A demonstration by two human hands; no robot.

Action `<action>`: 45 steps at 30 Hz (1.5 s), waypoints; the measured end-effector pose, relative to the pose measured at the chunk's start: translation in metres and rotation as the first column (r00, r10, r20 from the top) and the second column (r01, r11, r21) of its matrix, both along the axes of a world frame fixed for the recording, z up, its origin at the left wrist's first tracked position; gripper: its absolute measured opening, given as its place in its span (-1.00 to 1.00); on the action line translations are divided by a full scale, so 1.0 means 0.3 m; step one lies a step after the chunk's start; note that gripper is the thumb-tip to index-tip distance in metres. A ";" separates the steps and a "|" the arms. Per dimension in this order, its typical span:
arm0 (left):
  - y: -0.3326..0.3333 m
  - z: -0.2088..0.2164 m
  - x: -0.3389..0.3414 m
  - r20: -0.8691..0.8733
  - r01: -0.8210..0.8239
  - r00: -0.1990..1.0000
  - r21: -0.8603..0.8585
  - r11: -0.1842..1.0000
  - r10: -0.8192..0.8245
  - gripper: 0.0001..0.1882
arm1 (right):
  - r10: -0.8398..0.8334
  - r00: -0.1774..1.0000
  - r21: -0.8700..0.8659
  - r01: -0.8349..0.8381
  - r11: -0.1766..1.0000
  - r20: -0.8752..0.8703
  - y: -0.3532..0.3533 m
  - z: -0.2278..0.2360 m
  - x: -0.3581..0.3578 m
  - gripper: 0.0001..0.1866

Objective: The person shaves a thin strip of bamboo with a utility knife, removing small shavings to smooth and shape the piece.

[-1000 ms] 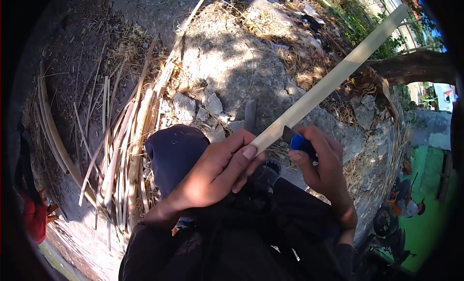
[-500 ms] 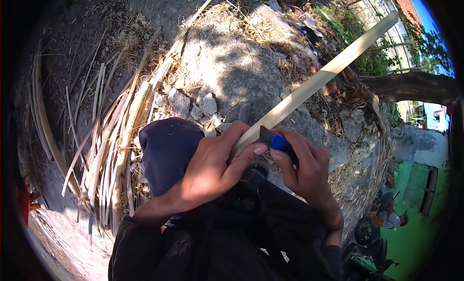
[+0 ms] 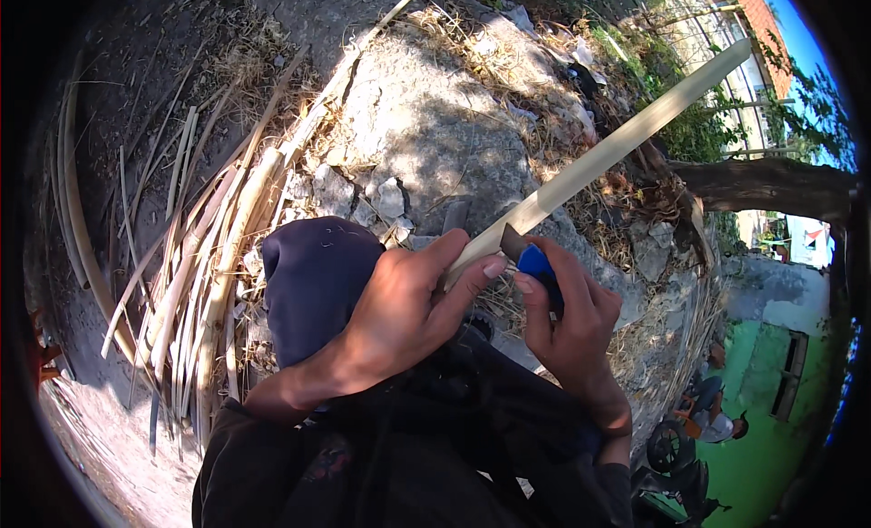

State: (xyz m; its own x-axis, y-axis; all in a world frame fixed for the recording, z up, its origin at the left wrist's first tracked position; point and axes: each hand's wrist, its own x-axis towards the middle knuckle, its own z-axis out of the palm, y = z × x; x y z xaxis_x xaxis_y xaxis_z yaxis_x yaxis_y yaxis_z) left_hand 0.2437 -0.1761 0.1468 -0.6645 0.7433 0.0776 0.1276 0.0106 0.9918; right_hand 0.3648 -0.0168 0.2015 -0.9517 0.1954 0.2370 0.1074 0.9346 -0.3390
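Observation:
A long, flat, pale strip of wood or bamboo [image 3: 626, 145] slants from my lap up to the far right. Its near end is gripped by my left hand [image 3: 390, 297], thumb lying along the near side. My right hand [image 3: 581, 324] is closed round a knife [image 3: 535, 260] with a blue and black handle. The knife's short dark blade rests against the strip's lower edge, just beyond my left thumb. Thin shavings hang under the blade. My left knee, in dark blue cloth [image 3: 318, 283], is beside my left forearm.
Many long split strips [image 3: 213, 274] lie heaped on the ground to my left. Ahead is a large pale rock [image 3: 435, 120] with dry straw and broken stones. A tree trunk [image 3: 771, 185], green wall [image 3: 753, 437], seated person [image 3: 717, 419] and motorbike [image 3: 676, 474] are at the right.
My right hand and the knife have shifted slightly along the strip, away from my left thumb. The strip's far end sits a little lower in view. Both grips are unchanged.

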 end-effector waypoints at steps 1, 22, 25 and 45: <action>-0.001 0.006 0.000 0.013 0.013 1.000 -0.016 1.000 -0.013 -0.72 | -0.064 0.998 -0.006 0.064 0.998 -0.026 0.010 0.009 -0.003 -0.65; 0.005 0.001 -0.010 -0.014 -0.010 1.000 -0.048 0.999 0.009 -0.69 | -0.014 1.000 -0.003 0.014 1.000 0.012 -0.001 0.011 -0.016 -0.63; 0.002 0.008 -0.010 -0.006 -0.021 1.000 -0.063 0.998 0.021 -0.71 | -0.023 1.000 0.028 0.023 0.999 -0.004 -0.011 0.008 -0.023 -0.62; 0.010 0.003 -0.004 0.011 -0.032 0.999 -0.074 0.997 0.033 -0.67 | -0.078 0.996 -0.039 0.080 0.996 0.047 -0.024 0.024 -0.023 -0.64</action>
